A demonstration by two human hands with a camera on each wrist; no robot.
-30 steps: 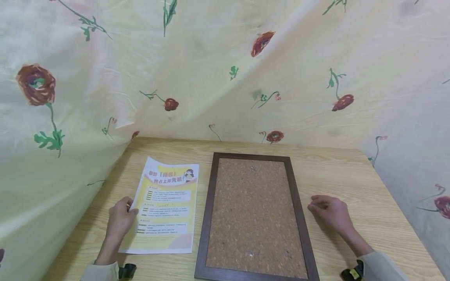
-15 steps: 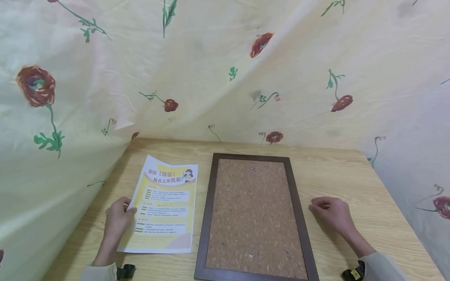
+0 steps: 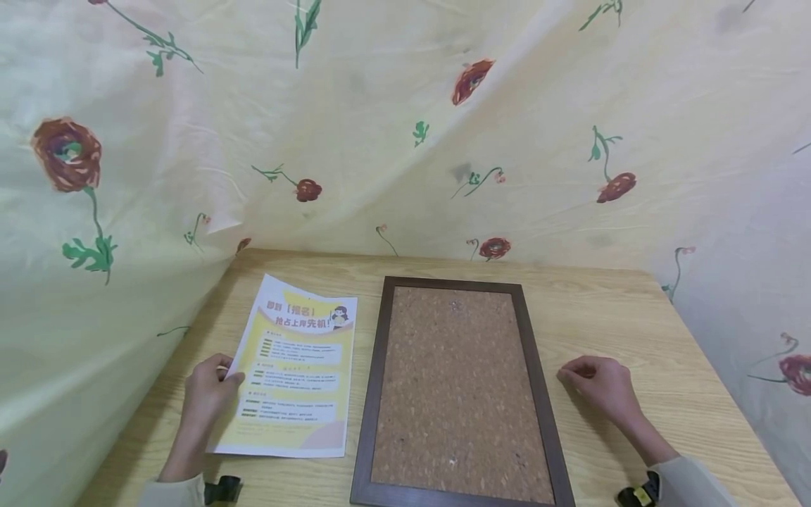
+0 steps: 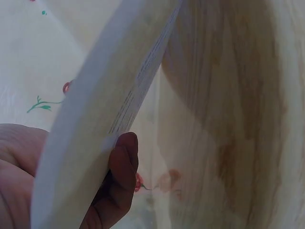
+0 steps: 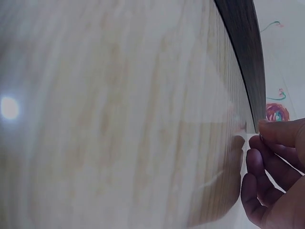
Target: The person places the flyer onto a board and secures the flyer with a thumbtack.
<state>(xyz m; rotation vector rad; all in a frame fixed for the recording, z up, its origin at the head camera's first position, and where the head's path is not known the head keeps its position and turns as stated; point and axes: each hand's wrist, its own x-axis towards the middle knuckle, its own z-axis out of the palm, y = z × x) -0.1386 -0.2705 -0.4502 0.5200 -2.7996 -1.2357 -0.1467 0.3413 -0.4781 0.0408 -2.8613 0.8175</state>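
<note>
Fingers of left hand (image 3: 205, 391) pinch one paper sheet (image 3: 294, 377); right hand (image 3: 600, 389), fingers loosely bent, near one cork board (image 3: 465, 387). One table (image 3: 608, 310).

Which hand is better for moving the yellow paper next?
Probably the left hand: it grips the paper by its left edge. The right hand is on the other side of the corkboard, so it would likely need to reach across.

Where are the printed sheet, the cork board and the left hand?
Printed sheet (image 3: 296, 377): head view, middle of its printed face.
Cork board (image 3: 465, 387): head view, bare cork near the middle, inside the dark frame (image 3: 369, 391).
Left hand (image 3: 208, 391): head view, back of the hand.
</note>
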